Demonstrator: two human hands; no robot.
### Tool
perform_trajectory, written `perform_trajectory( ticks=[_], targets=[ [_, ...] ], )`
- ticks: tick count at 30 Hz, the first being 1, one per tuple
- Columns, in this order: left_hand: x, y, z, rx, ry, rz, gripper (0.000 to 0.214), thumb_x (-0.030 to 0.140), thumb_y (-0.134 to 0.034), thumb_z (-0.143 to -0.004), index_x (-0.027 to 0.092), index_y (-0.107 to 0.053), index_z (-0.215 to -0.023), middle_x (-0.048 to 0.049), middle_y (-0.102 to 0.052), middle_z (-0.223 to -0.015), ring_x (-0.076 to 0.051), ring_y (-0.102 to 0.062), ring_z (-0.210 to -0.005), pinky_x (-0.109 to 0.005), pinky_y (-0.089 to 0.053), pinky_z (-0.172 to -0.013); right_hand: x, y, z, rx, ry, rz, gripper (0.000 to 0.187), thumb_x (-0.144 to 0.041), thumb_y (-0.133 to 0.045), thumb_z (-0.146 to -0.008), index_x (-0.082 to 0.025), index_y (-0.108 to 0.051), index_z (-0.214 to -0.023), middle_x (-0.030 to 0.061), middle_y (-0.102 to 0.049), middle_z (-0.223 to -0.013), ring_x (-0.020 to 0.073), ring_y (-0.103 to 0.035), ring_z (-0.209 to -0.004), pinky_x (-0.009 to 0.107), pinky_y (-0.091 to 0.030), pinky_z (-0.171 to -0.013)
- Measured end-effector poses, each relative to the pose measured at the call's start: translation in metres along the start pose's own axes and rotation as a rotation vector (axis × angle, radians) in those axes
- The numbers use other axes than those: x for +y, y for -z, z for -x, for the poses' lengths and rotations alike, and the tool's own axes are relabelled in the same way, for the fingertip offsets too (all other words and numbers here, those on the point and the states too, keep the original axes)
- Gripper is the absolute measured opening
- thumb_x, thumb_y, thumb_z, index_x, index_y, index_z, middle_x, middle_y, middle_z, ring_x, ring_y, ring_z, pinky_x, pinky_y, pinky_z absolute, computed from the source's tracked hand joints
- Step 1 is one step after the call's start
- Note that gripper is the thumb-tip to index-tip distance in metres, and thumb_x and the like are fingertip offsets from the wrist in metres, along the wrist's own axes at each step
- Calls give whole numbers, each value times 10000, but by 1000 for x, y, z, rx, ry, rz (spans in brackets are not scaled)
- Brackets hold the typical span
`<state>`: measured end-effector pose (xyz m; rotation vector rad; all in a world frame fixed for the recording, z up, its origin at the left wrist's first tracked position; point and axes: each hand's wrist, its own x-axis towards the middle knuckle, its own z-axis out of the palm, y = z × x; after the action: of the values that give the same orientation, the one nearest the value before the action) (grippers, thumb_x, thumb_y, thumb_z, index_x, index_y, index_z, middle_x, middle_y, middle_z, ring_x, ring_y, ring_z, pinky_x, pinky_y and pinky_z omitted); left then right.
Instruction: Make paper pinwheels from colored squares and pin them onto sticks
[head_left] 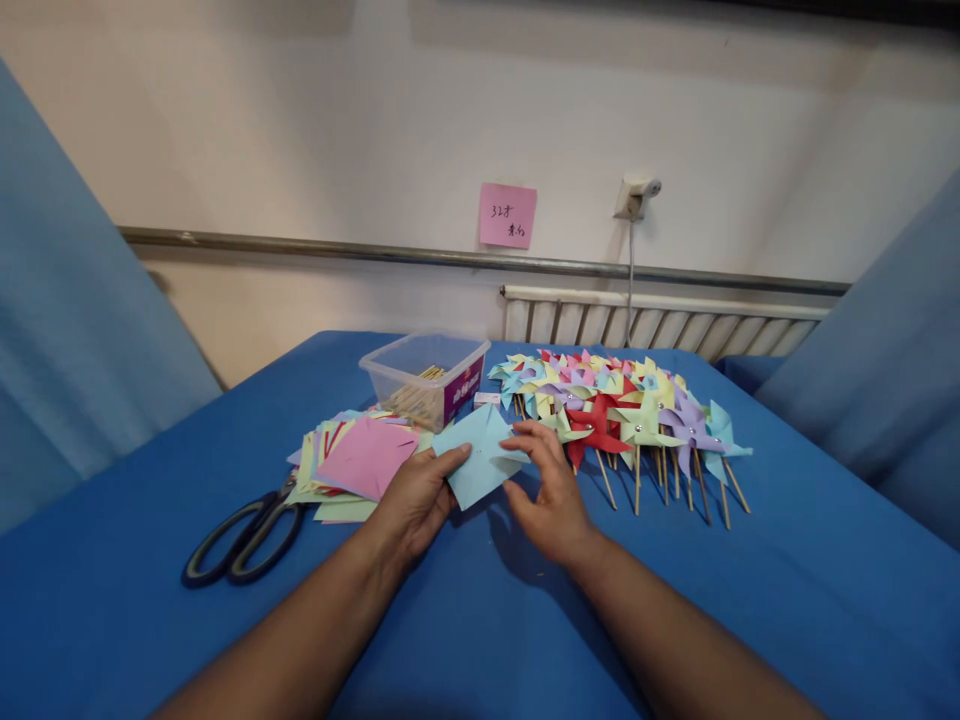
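Note:
A light blue square of paper [480,465], with cuts running in from its corners, is held above the table. My left hand [424,495] grips its left side, thumb on top. My right hand [551,490] is at the right edge, fingers curved and apart from the thumb; the fingertips are at the paper, but whether they press on it I cannot tell. Left of my left hand lies a stack of coloured paper squares [367,455], pink on top. Black-handled scissors [251,540] rest beside the stack, their blades partly hidden under it.
Behind my hands stands a clear plastic box [405,365] holding thin wooden sticks [420,395]. A small white box [487,399] sits beside it. Many finished paper pinwheels [600,425] on sticks lie at the right on the blue tablecloth [675,620]. A wall with a radiator [570,318] closes the back.

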<state>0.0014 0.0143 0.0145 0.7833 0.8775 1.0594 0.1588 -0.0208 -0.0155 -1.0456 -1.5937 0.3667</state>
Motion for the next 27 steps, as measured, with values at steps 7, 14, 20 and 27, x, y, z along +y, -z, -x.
perform_trajectory(
  ticks=[7, 14, 20, 27],
  targets=[
    [1, -2, -1, -35, 16, 115, 337, 95, -631, -758, 73, -606, -1093, -149, -692, -989, -188, -661, -799, -287, -544, -750, -4, -4, 4, -95, 135, 269, 361, -97, -611, -693, -261, -595, -1015, 52, -387, -1343, 261, -357, -1249, 467, -306, -1030],
    [0, -2, 0, -32, 19, 106, 324, 88, -634, -752, 63, -606, -1073, -153, -696, -952, -190, -664, -761, -270, -555, -685, 0, -1, 2, -91, 152, 247, 164, -181, -642, -750, -255, -632, -896, 41, -453, -1287, 240, -393, -1213, 444, -329, -1019],
    [0, -2, 1, -49, 19, 105, 308, 91, -631, -753, 58, -607, -1059, -148, -701, -922, -190, -666, -727, -275, -558, -668, -2, 0, 1, -77, 153, 230, 106, -206, -637, -774, -252, -642, -869, 43, -496, -1240, 231, -421, -1176, 429, -349, -1003],
    [0, -4, 1, -38, 38, 157, 340, 72, -637, -743, 72, -597, -1081, -124, -696, -966, -174, -667, -784, -268, -547, -764, -2, 0, 1, -71, 187, 261, 257, -129, -579, -775, -261, -609, -994, 57, -505, -1238, 243, -424, -1178, 463, -351, -990]
  ],
)
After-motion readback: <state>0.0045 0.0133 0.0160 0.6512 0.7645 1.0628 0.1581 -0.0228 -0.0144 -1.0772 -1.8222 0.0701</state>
